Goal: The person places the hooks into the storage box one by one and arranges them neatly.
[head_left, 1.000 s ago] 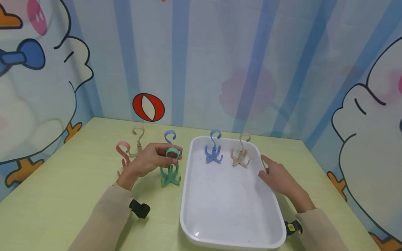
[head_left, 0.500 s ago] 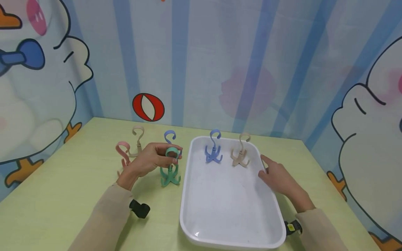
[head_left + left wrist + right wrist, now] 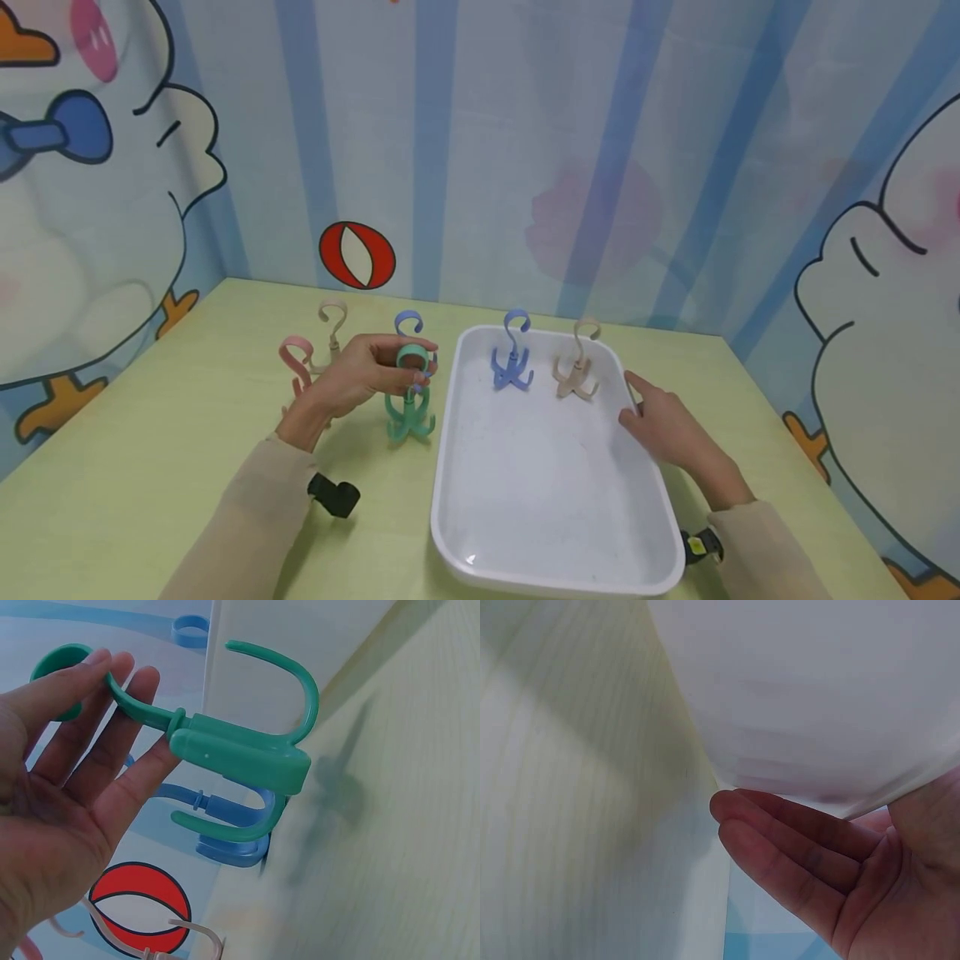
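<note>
Pale-green table (image 3: 135, 433) across the lower frame; white tray (image 3: 555, 500) right of centre, blue hook (image 3: 512, 373) and beige hook (image 3: 575, 383) at its far end. We note the right hand (image 3: 666, 427) on its right rim: thumb over the edge, fingers nearly straight, close together outside. Left of centre, the left hand (image 3: 360, 377) pinches the green hook (image 3: 410, 418) by its upper curl, prongs off the table. Step in hand, we judge: holding it aloft; any sideways move calls for a firm pinch, prongs clear of the tray wall.

Green hook (image 3: 236, 754), one; pink hook (image 3: 301, 380), one; blue hooks (image 3: 512, 375), two; beige hooks (image 3: 575, 382), two. Tray (image 3: 551, 483) is plain white; tabletop (image 3: 150, 400) is pale yellow-green; backdrop (image 3: 480, 167) is striped in blues.
</note>
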Available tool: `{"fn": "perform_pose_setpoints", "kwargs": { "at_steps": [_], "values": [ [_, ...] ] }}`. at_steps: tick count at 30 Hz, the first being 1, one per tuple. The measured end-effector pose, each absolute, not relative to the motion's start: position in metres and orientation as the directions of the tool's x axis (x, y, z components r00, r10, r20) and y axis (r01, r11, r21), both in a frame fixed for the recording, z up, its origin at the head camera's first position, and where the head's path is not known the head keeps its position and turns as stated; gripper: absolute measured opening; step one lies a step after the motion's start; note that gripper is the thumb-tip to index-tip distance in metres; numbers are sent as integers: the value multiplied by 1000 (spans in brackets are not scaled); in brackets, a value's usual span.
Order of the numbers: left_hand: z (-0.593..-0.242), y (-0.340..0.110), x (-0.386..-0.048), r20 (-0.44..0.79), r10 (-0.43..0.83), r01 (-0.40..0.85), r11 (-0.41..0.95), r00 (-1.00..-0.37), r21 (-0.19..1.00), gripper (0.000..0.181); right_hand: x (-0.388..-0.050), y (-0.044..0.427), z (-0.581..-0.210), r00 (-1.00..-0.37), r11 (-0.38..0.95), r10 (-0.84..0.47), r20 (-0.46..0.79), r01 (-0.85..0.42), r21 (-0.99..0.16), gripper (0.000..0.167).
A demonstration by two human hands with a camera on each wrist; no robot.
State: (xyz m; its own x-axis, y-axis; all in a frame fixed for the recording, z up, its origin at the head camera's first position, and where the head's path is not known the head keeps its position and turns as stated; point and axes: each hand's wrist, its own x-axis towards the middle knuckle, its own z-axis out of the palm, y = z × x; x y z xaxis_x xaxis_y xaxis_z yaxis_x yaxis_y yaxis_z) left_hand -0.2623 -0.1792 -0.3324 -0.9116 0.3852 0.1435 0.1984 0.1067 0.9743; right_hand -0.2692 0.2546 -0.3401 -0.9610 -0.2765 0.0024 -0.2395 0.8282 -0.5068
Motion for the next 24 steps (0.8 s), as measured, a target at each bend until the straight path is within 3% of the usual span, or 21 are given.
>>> {"fn": "perform_pose_setpoints", "kwargs": {
  "at_steps": [24],
  "values": [
    [-322, -178, -257, 132, 366, 191, 130, -921, 973, 47, -269, 254, -339, -966, 835, -258, -16, -215, -506, 71]
  ]
}}
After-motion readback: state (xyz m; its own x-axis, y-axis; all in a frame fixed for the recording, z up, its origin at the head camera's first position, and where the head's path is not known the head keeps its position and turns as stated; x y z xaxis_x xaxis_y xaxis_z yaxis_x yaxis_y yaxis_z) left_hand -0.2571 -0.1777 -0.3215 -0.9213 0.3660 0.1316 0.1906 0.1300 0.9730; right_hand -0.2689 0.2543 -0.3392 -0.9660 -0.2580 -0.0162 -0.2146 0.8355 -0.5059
